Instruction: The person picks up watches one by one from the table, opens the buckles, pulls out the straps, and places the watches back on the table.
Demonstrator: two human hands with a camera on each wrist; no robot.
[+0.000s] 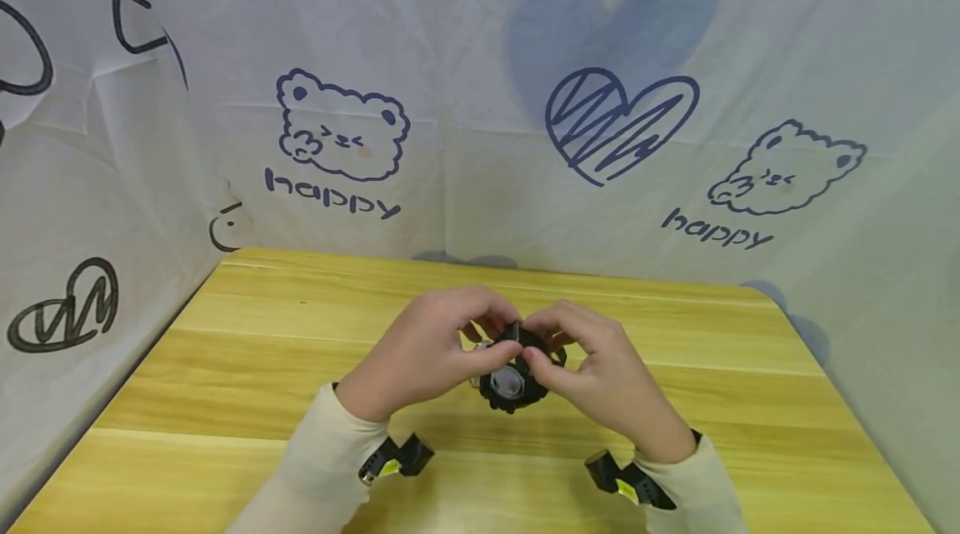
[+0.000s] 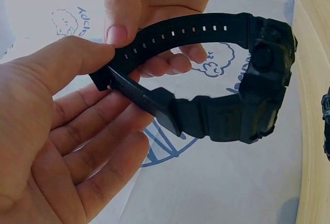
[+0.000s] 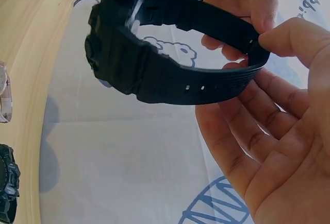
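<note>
The left hand [image 1: 431, 351] and right hand [image 1: 603, 376] pinch one watch [image 2: 224, 118] of three, mid-frame; the upper cloth [image 1: 472, 34] reads "happy" twice.

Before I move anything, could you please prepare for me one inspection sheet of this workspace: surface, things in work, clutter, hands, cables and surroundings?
Surface: light table with wood grain.
Job's things: black watch, held up by its strap, which curves in a loop; whether it is buckled, cannot tell.
Clutter: second dark watch and a pale item, probably also a watch, both cut off at the edge of the right wrist view.
Hands: left hand and right hand both pinch the strap between thumb and fingers.
Cables: nothing seen.
Surroundings: pale cloth behind the table, printed with bears, hearts and "happy".
</note>
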